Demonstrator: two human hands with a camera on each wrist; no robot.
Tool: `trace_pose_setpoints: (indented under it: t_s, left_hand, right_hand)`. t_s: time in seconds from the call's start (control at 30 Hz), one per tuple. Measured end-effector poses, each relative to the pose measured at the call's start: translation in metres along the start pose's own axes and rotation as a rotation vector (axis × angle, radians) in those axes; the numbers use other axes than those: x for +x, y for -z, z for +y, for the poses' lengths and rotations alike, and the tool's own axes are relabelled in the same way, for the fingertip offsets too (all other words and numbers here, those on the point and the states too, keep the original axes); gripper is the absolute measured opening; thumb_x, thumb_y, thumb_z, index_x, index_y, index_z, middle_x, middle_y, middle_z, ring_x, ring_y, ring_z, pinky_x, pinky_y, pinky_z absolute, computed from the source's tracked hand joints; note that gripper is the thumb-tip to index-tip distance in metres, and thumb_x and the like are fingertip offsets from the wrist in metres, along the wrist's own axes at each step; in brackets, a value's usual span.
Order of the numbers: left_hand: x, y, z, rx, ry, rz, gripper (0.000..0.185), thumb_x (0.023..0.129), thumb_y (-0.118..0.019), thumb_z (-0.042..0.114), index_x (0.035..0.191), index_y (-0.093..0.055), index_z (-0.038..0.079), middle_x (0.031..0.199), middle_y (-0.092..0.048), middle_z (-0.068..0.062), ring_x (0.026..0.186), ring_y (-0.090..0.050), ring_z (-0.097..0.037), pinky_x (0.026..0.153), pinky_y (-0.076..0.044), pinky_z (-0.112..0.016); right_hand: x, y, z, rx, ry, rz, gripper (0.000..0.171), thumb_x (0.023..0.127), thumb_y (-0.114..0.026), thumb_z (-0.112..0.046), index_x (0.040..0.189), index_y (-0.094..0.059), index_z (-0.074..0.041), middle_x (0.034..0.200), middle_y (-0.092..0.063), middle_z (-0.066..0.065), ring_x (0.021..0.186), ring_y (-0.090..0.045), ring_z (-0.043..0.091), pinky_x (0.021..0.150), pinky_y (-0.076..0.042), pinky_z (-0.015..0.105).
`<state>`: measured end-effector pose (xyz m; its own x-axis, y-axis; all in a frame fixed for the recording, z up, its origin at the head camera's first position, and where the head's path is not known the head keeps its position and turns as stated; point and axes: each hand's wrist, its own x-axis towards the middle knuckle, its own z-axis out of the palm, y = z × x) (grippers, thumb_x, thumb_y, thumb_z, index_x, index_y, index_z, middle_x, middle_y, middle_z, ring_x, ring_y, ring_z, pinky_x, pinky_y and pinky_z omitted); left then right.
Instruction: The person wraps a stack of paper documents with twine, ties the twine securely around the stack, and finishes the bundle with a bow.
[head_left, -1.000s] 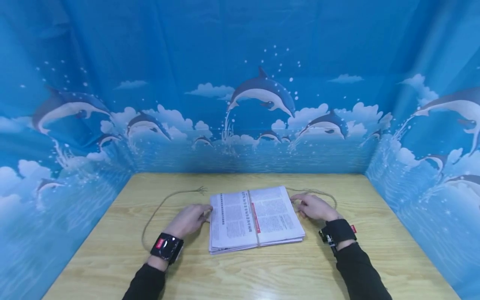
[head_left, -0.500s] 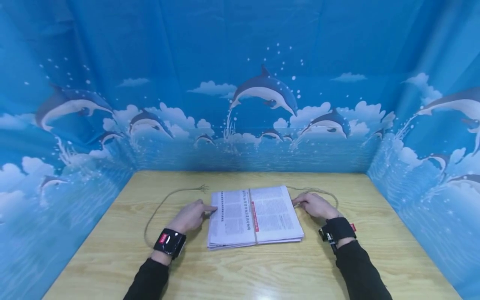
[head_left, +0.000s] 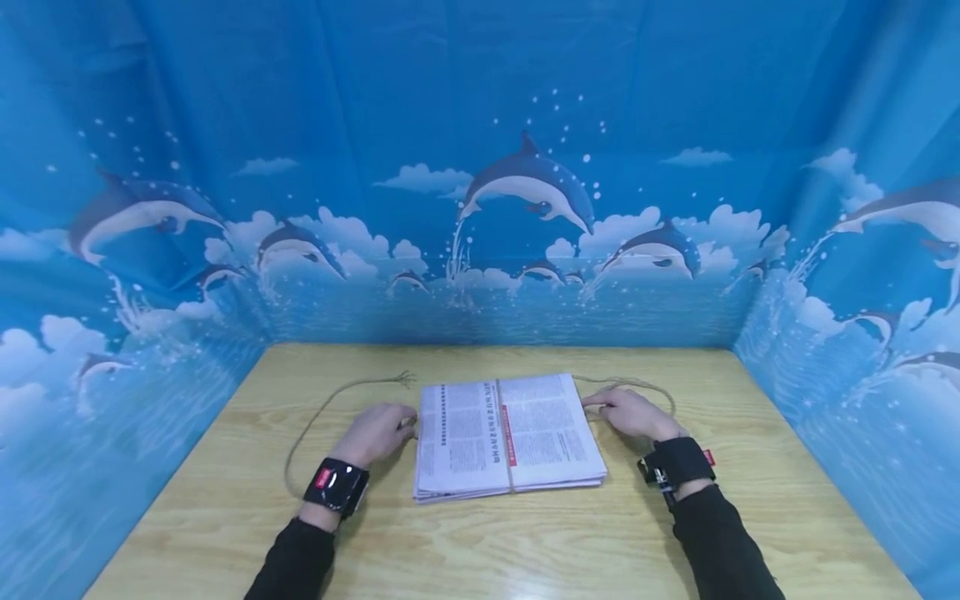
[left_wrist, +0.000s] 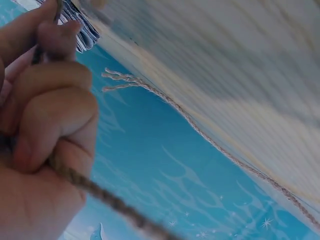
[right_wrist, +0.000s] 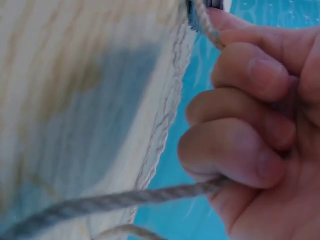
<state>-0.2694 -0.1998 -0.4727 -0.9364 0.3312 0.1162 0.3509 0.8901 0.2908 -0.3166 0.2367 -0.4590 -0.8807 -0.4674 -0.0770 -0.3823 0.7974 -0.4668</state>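
Observation:
A flat stack of newspapers (head_left: 461, 450) lies on the table, with a strand of twine (head_left: 512, 479) running across its top near the middle. At its left edge is my left hand (head_left: 378, 433), fingers curled round a rope (left_wrist: 115, 205) that trails out below the palm in the left wrist view. My right hand (head_left: 633, 414) sits at the right edge, its index finger extended to the paper. In the right wrist view its other fingers curl round a length of rope (right_wrist: 125, 202), which also shows by the fingertips near the stack.
Loose rope (head_left: 322, 408) curves over the table at left, ending in a frayed tip (head_left: 406, 379). More rope (head_left: 637, 384) loops behind the right hand. A blue dolphin-printed curtain (head_left: 480, 308) surrounds the back and sides of the wooden table (head_left: 480, 550).
The left index finger, stretched onto the stack's left edge half a second ago, has drawn back beside it. The right hand stays almost in place at the right edge.

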Motion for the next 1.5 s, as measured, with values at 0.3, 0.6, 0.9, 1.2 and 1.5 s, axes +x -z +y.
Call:
trace_pose_setpoints:
  t_s: [0.3, 0.6, 0.9, 1.2, 1.5]
  left_hand:
    - [0.0, -0.001, 0.001, -0.004, 0.002, -0.037, 0.03, 0.095, -0.059, 0.007, 0.12, -0.071, 0.019, 0.116, -0.072, -0.008, 0.11, -0.066, -0.029, 0.094, -0.052, -0.046]
    - [-0.003, 0.006, -0.001, -0.057, 0.067, -0.106, 0.032, 0.095, -0.059, 0.007, 0.121, -0.07, 0.022, 0.123, -0.069, -0.008, 0.117, -0.063, -0.03, 0.099, -0.048, -0.049]
    - [-0.003, 0.014, -0.011, -0.16, 0.13, -0.148, 0.02, 0.097, -0.06, 0.018, 0.111, -0.073, 0.014, 0.114, -0.071, -0.008, 0.106, -0.066, -0.027, 0.093, -0.051, -0.047]
    - [-0.011, 0.035, -0.035, -0.293, 0.099, -0.146, 0.028, 0.094, -0.065, 0.023, 0.069, -0.069, 0.011, 0.053, -0.038, 0.009, 0.045, -0.035, -0.008, 0.043, -0.032, -0.024]
    - [-0.016, 0.04, -0.047, -0.333, 0.213, -0.135, 0.027, 0.092, -0.069, 0.03, 0.071, -0.071, 0.012, 0.053, -0.039, 0.008, 0.045, -0.036, -0.009, 0.042, -0.032, -0.025]
  right_hand:
    - [-0.007, 0.008, 0.002, 0.023, -0.033, -0.062, 0.038, 0.093, -0.047, 0.0, 0.119, -0.071, -0.012, 0.124, -0.067, 0.015, 0.1, -0.063, 0.031, 0.087, -0.049, 0.044]
    - [-0.003, 0.005, 0.004, 0.009, -0.006, -0.035, 0.037, 0.094, -0.047, 0.001, 0.115, -0.074, -0.014, 0.118, -0.07, 0.011, 0.119, -0.059, 0.037, 0.099, -0.047, 0.052]
    - [-0.011, 0.013, 0.015, 0.008, -0.034, 0.036, 0.022, 0.099, -0.055, -0.016, 0.11, -0.073, -0.008, 0.099, -0.072, 0.011, 0.091, -0.067, 0.03, 0.079, -0.053, 0.044]
    - [-0.032, 0.045, 0.031, 0.088, -0.126, 0.123, 0.027, 0.094, -0.065, -0.033, 0.087, -0.077, -0.01, 0.086, -0.072, 0.006, 0.065, -0.052, 0.016, 0.061, -0.038, 0.027]
    - [-0.056, 0.064, 0.049, 0.071, -0.218, 0.207, 0.038, 0.094, -0.063, -0.046, 0.094, -0.077, -0.01, 0.096, -0.073, 0.008, 0.084, -0.064, 0.024, 0.07, -0.048, 0.032]
